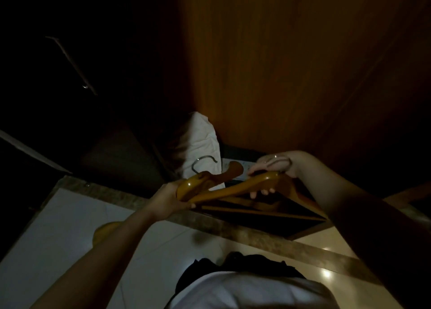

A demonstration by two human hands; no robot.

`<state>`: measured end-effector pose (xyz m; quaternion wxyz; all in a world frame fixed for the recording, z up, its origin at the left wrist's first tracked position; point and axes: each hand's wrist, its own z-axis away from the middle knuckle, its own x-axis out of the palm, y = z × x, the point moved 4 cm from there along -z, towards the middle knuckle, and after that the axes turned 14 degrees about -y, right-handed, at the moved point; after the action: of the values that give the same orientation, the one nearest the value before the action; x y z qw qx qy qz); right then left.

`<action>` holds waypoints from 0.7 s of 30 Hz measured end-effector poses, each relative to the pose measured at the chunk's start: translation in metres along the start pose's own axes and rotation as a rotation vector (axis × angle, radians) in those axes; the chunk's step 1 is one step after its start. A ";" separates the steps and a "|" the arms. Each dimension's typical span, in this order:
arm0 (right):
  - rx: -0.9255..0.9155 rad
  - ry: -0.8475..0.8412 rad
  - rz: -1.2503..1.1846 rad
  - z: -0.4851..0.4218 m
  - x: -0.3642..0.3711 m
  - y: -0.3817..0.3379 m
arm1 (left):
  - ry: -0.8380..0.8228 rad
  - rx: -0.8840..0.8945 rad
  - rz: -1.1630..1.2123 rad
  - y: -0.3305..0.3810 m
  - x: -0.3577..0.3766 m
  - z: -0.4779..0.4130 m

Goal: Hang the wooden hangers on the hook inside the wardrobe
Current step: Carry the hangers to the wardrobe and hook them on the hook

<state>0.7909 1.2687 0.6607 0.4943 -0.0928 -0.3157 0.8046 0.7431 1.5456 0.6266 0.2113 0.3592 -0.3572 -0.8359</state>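
Head: hangers in left grip, right grip

A white bundle of cloth stood just beyond the marble threshold; on my side of that threshold lay pale, glossy floor tiles.

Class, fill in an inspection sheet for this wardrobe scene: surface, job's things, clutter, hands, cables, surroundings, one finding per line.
Surface: pale tiled floor, stone strip at the wardrobe's foot.
Job's things: wooden hangers bunched, held roughly level; metal hook free, not yet hung.
Clutter: white cloth bundle inside the wardrobe.
Hands: left hand grips the hangers' left end; right hand grips the right side.
Cables: nothing seen.
Surroundings: dim; wooden wardrobe panel ahead; metal rod upper left.
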 end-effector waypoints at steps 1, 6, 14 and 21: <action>0.068 -0.051 0.134 0.003 -0.004 -0.007 | 0.003 0.022 0.039 0.005 -0.003 -0.002; -0.028 -0.025 0.114 0.037 -0.037 -0.028 | 0.015 0.103 0.115 0.032 -0.031 -0.013; -0.345 0.275 0.287 0.095 -0.058 -0.068 | 0.078 0.200 0.188 0.084 -0.091 -0.024; -0.596 0.803 0.625 0.124 -0.059 -0.119 | 0.132 0.180 0.189 0.141 -0.135 -0.040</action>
<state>0.8504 1.2044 0.8193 0.2671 -0.6137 -0.2741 0.6906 0.8745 1.5174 0.7737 0.2791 0.3959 -0.4481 -0.7514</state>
